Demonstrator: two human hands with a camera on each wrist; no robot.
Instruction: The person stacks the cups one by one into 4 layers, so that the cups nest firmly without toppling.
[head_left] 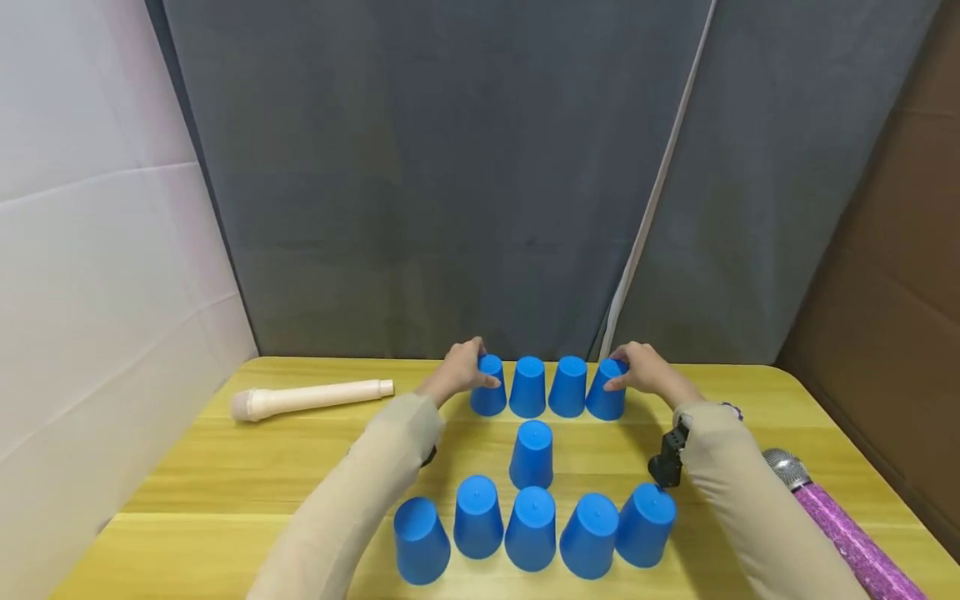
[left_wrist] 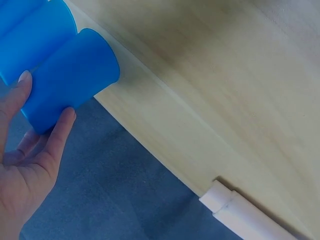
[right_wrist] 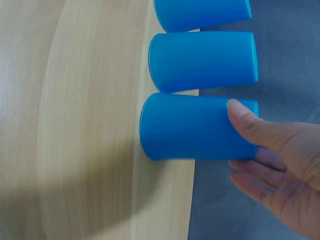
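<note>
Several blue plastic cups stand upside down on a yellow wooden table (head_left: 225, 467). A back row of cups runs from a leftmost cup (head_left: 489, 387) to a rightmost cup (head_left: 606, 392). My left hand (head_left: 467, 372) grips the leftmost cup (left_wrist: 65, 82) between thumb and fingers. My right hand (head_left: 637, 371) grips the rightmost cup (right_wrist: 192, 127), thumb on its side. A single cup (head_left: 532, 455) stands in the middle, and a front row of several cups (head_left: 534, 529) lies nearer to me.
A cream cylindrical handle-like object (head_left: 307, 398) lies at the back left of the table. A microphone with a purple glitter body (head_left: 840, 521) lies at the right edge. A grey curtain (head_left: 450, 167) hangs behind the table.
</note>
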